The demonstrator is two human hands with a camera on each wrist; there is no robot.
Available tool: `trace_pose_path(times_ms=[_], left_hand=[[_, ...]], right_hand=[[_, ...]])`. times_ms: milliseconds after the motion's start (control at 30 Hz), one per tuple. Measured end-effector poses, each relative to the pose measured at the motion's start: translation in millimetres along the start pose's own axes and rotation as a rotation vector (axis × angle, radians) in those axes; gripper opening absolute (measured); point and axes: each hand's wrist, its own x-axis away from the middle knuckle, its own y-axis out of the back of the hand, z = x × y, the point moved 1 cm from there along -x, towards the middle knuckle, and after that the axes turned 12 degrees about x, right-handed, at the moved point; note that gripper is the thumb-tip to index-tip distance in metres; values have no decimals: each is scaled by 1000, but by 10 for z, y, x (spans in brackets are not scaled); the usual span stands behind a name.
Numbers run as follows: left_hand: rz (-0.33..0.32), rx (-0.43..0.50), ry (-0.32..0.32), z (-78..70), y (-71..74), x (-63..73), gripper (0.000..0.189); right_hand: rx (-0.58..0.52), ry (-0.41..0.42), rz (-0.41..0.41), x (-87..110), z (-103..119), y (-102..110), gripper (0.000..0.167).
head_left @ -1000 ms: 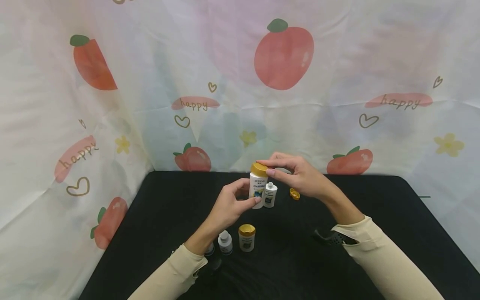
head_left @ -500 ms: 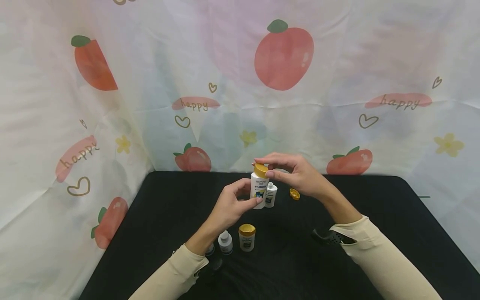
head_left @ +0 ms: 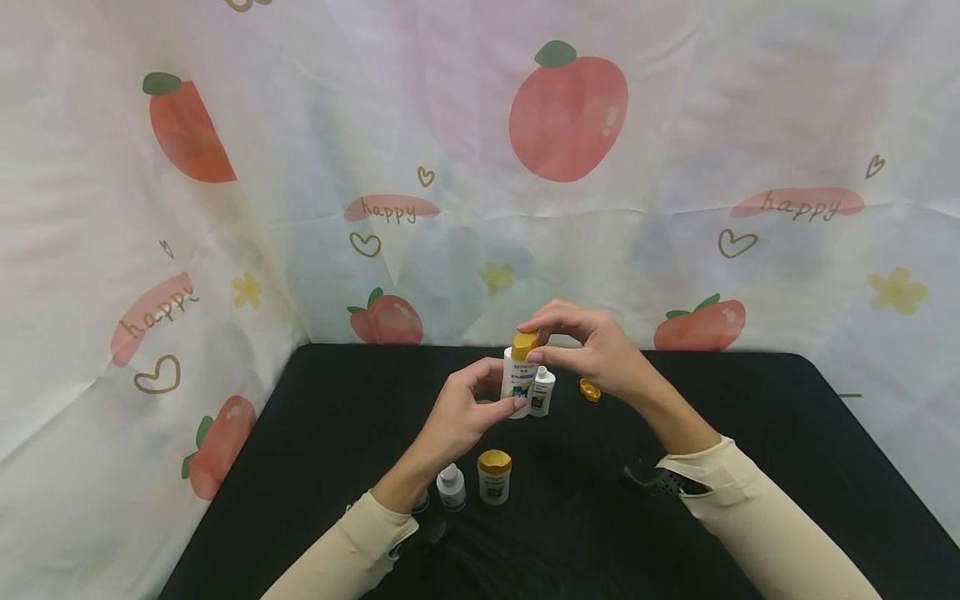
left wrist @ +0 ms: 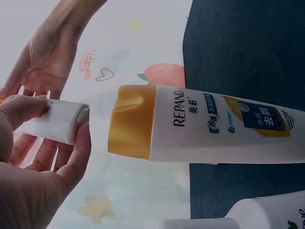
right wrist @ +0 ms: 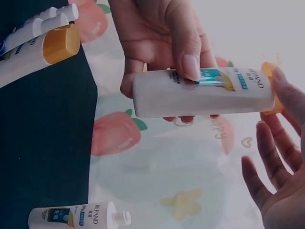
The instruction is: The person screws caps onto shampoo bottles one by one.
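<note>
A white shampoo bottle (head_left: 517, 382) with a golden cap (head_left: 525, 344) is held upright at the back middle of the table. My left hand (head_left: 468, 404) grips the bottle's body, its thumb across the front label. At the top my right hand (head_left: 588, 346) pinches the cap between thumb and fingers. The cap stands off-centre on the bottle's shoulder in the head view. Beside the held bottle, a smaller-looking white bottle (head_left: 542, 392) stands uncapped with its narrow neck bare. A loose golden cap (head_left: 590, 390) lies on the table to its right.
Nearer the front stand a white bottle with a golden cap (head_left: 494, 477) and a white bottle (head_left: 451, 487) with a bare white neck. Another bottle (head_left: 420, 502) is partly hidden by my left forearm. A printed curtain (head_left: 465, 250) hangs behind the black table (head_left: 600, 517).
My right fingers have twisted the golden cap, which now sits turned and shifted right on the bottle's top. The held bottle has moved slightly right; the left hand keeps its grip.
</note>
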Motion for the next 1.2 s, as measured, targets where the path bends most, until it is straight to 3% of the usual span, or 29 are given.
trace_pose_path(times_ms=[200, 467, 800, 1000, 1200], left_hand=[[-2, 10, 9, -3, 6, -3, 36], [-3, 13, -2, 0, 7, -3, 37], [-33, 21, 33, -5, 22, -9, 35], [-43, 25, 35, 20, 22, -12, 34], [-39, 26, 31, 24, 17, -14, 35]], right_hand=[[40, 17, -11, -7, 52, 18, 40], [64, 53, -26, -28, 290, 71, 35], [51, 40, -21, 17, 102, 59, 38], [58, 44, -18, -8, 250, 63, 34], [56, 24, -2, 9, 73, 34, 42]])
